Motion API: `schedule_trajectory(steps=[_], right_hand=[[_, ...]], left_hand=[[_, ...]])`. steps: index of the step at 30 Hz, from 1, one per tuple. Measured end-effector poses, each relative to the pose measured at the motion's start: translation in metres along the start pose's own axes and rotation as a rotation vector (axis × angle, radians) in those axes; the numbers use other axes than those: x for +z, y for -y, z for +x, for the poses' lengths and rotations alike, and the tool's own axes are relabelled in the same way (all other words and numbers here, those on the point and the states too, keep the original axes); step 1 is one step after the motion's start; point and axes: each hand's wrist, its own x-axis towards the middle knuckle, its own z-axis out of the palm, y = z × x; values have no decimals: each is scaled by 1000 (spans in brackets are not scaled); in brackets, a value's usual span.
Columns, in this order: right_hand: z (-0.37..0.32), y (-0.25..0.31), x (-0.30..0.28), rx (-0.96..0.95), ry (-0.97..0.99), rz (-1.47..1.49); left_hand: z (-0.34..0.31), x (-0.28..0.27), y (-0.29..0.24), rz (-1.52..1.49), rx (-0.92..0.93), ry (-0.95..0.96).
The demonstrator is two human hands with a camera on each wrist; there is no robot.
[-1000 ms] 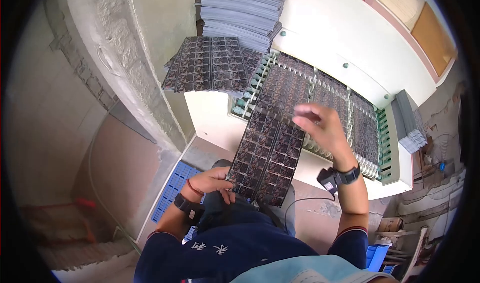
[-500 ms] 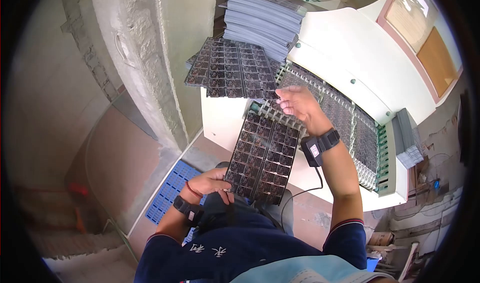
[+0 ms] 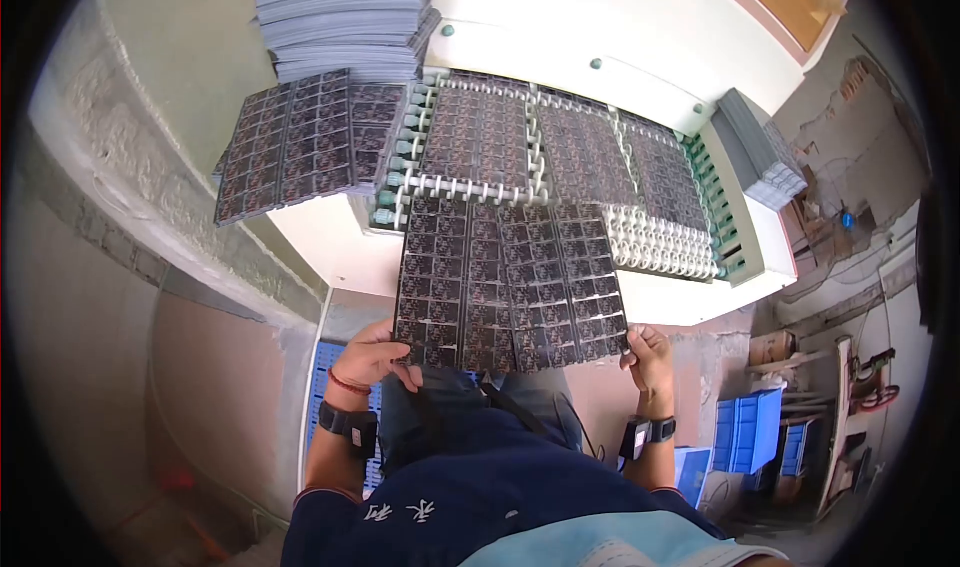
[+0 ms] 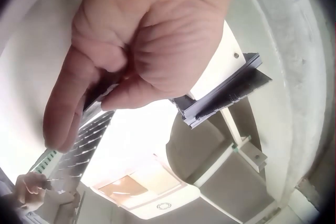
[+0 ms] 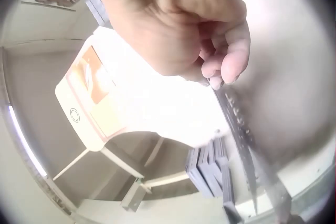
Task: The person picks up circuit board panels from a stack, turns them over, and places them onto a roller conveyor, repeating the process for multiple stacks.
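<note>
In the head view my left hand (image 3: 375, 355) pinches the lower left corner of a dark, gridded circuit board panel (image 3: 432, 287), thumb on top. My right hand (image 3: 648, 359) pinches the lower right corner of a second such panel (image 3: 572, 287). Both panels overlap in the middle and slant up toward the roller conveyor (image 3: 470, 187). Up close in the left wrist view, the left hand (image 4: 152, 40) has thumb and fingers on a panel edge. The right wrist view shows the right hand (image 5: 173, 24) with fingertips curled at a thin panel (image 5: 239, 134), seen edge-on.
More panels lie on the conveyor (image 3: 580, 147) behind the held ones. A fanned pile of panels (image 3: 290, 147) rests at the left, before a tall stack (image 3: 345, 22). Another stack (image 3: 757, 147) stands at the machine's right end. Blue bins (image 3: 748, 430) are at the right.
My right hand took a panel by its corner from the left pile and brought it down and right, beside the left hand's panel. The head view has swung right.
</note>
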Motion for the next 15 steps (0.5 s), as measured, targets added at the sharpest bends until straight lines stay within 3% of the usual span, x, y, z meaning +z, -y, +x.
schedule_trajectory(steps=[4,15], right_hand=[[-23,-4,-29,-17,-163,14],[-2,8,-41,-51,-191,28]], left_hand=[[12,3,2,-2,48,-57],[20,-1,-4,-55,146,-107]])
